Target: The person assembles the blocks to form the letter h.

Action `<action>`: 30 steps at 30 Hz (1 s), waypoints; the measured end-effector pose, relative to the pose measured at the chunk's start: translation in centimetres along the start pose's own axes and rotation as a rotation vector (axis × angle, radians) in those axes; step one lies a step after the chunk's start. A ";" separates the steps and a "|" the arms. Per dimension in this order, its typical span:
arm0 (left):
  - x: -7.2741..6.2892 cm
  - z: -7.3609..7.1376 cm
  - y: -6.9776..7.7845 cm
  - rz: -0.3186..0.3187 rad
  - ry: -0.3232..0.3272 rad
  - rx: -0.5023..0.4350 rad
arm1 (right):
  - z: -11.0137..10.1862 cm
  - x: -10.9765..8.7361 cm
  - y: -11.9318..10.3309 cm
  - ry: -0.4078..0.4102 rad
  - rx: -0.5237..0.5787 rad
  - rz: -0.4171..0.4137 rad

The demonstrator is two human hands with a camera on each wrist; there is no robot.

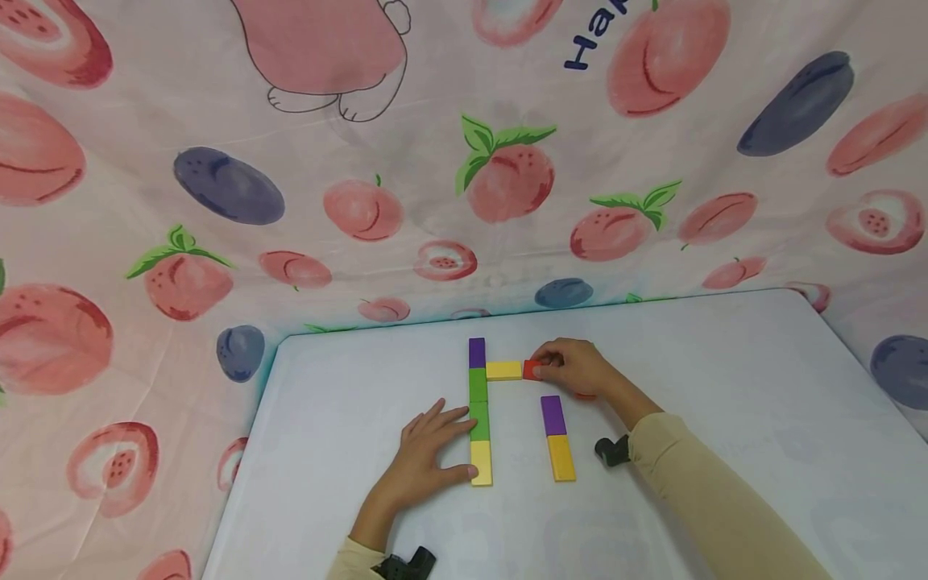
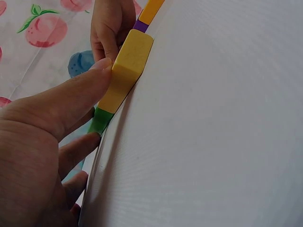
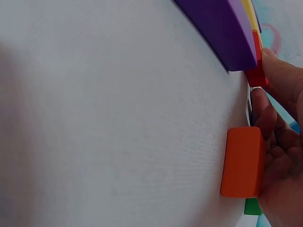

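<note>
In the head view a column of blocks runs down the table: a purple block point(image 1: 477, 353), an upper green block point(image 1: 478, 385), a lower green block point(image 1: 480, 421) and a pale yellow block point(image 1: 482, 464). My left hand point(image 1: 428, 459) lies along its left side, fingers spread, thumb at the yellow block and fingertips at the lower green one. A second yellow block point(image 1: 503, 370) extends rightward from the column's upper part. At its right end my right hand point(image 1: 576, 366) pinches a red block point(image 1: 530, 370) between thumb and fingers.
Right of the column stand another purple block point(image 1: 553, 416) and an orange-yellow block point(image 1: 561, 459), end to end. An orange block point(image 3: 241, 163) sits by my right palm, with a green block point(image 3: 253, 206) behind it. Fruit-print cloth point(image 1: 435, 217) hangs beyond the white table point(image 1: 348, 403).
</note>
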State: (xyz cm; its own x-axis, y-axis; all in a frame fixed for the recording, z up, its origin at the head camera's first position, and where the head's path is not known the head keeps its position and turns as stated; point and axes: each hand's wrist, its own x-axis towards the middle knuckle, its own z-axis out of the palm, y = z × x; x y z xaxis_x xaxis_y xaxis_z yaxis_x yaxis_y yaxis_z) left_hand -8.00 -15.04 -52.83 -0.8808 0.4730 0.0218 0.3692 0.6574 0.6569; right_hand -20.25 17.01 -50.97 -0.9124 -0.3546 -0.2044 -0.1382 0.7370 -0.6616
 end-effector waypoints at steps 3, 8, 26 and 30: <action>0.0 0.0 0.0 -0.002 -0.002 -0.001 | 0.0 0.0 -0.1 0.000 0.001 0.005; 0.0 0.0 0.1 -0.006 -0.004 0.000 | -0.1 0.1 -0.2 0.001 -0.008 0.004; 0.0 0.1 -0.1 -0.010 -0.001 0.005 | 0.1 0.2 0.1 0.010 -0.011 -0.013; 0.0 0.1 0.0 -0.012 -0.002 0.002 | 0.1 0.2 0.2 0.007 -0.010 -0.002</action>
State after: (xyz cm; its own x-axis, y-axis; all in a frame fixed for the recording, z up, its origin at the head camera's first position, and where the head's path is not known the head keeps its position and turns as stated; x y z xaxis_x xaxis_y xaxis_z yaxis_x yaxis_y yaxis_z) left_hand -7.98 -15.02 -52.90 -0.8846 0.4661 0.0129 0.3596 0.6643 0.6553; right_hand -20.38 17.00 -51.22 -0.9150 -0.3517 -0.1978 -0.1437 0.7420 -0.6548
